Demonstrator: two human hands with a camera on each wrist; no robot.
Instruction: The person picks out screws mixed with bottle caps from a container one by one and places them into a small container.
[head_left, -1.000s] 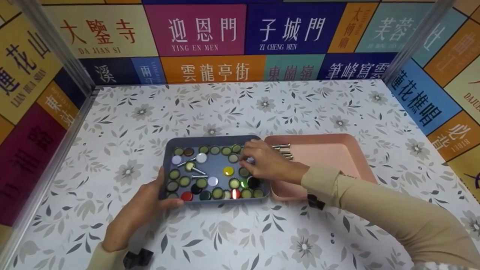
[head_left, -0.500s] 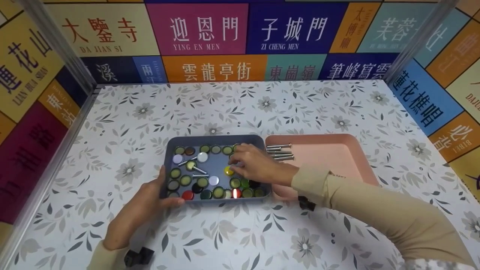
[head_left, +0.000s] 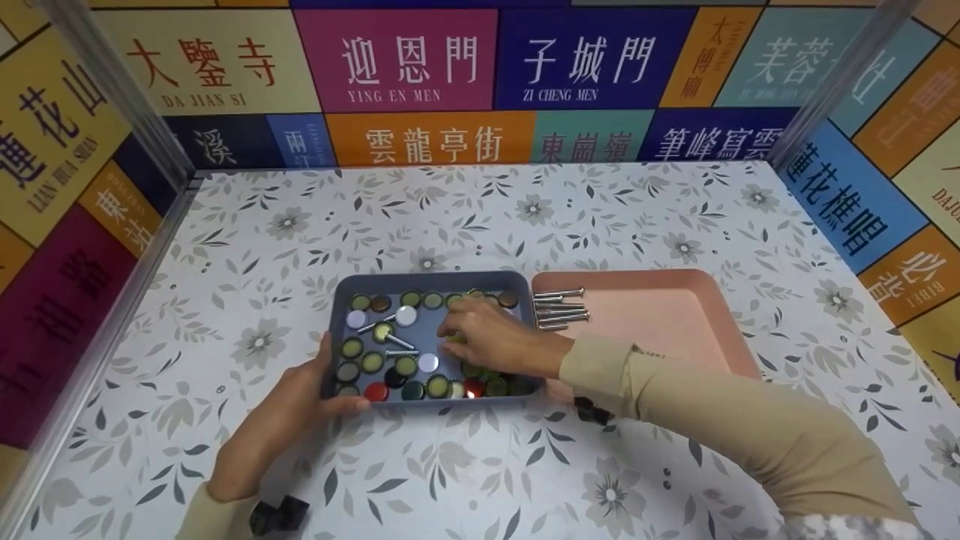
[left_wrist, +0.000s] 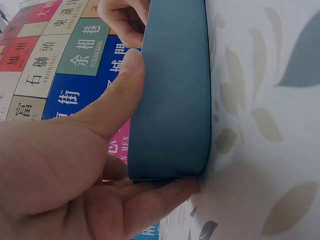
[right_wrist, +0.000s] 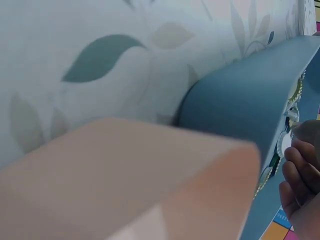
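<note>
- On the left, the person's left hand (head_left: 300, 391) is gripping the blue-gray tray (head_left: 435, 281) by its near-left corner, thumb pressing the near wall and fingers wrapping the left end, presumably bracing it against sliding.
- Inside that tray, silver bolts (head_left: 402, 352) are lying in the left half among bottle caps (head_left: 373, 363); one is resting with an end over a green-lined cap (head_left: 382, 331), and the crowding caps are probably hindering a clean pinch.
- Farther right in the tray, the right hand (head_left: 491, 339) is reaching in with bent fingers, hiding the caps beneath; whether its grip is pinching anything, I cannot tell.
- Just beside, the pink tray (head_left: 645, 319) is standing with more bolts (head_left: 562, 307) lying together along its left side, apart from the caps and likely within short reach.
- The beige sleeve (head_left: 720, 405) is crossing the pink tray, blocking its near part.
- Both trays are sitting on the floral-covered bench (head_left: 420, 469), with lettered panels (head_left: 405, 97) standing behind.
</note>
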